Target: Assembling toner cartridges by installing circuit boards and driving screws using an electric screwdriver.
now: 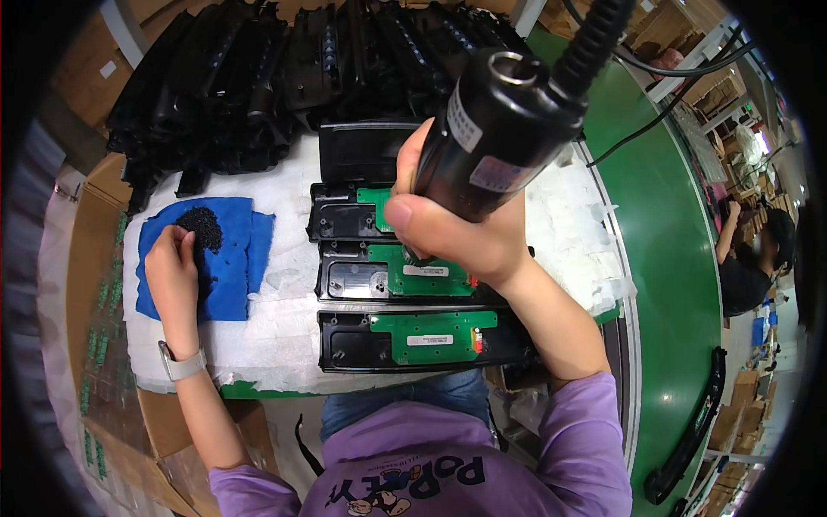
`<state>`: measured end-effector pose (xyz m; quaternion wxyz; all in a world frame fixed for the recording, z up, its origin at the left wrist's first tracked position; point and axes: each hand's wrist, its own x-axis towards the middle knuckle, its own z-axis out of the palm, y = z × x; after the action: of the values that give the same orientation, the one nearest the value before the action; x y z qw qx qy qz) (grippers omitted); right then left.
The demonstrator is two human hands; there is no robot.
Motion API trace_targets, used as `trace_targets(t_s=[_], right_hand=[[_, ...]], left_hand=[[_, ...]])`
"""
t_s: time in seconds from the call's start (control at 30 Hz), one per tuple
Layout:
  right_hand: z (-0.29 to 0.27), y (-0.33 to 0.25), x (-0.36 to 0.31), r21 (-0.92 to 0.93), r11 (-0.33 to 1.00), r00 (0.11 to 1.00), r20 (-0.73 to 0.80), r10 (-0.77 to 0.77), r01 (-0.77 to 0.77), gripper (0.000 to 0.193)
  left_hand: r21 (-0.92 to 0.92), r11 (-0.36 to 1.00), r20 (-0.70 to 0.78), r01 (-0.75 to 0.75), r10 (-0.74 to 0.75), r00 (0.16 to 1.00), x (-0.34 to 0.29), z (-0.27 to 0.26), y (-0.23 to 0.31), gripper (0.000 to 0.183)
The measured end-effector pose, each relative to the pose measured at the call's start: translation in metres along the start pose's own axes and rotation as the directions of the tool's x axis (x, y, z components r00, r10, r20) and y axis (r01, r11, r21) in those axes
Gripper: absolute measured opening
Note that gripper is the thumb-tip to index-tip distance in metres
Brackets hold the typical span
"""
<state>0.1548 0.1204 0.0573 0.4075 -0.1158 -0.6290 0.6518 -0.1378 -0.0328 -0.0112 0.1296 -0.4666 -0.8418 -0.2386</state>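
Observation:
My right hand grips a black electric screwdriver with a coiled cable, held upright over the black plastic housings. Three housings with green circuit boards lie in a row before me: the far one, the middle one and the near one. The tool's tip is hidden behind my hand, over the far and middle housings. My left hand rests fingers-down on a blue cloth, touching a pile of small black screws.
A heap of black plastic housings is stacked at the back of the white padded bench. A green conveyor belt runs along the right with a long black part on it. Cardboard boxes stand left; another person works far right.

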Motion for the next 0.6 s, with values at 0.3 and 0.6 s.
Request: trace_targets(t_s=[0.3, 0.6], right_hand=[[-0.013, -0.010, -0.008, 0.170, 0.980, 0.989, 0.092, -0.118, 0.101, 0.024], [-0.036, -0.019, -0.008, 0.553, 0.783, 0.941, -0.004, -0.339, 0.285, 0.025]], left_hand=[[-0.694, 0.714, 0.188, 0.091, 0.057, 0.980, -0.009, -0.001, 0.051, 0.010], [-0.814, 0.358, 0.578, 0.457, 0.426, 0.696, -0.027, 0.001, 0.150, 0.010]])
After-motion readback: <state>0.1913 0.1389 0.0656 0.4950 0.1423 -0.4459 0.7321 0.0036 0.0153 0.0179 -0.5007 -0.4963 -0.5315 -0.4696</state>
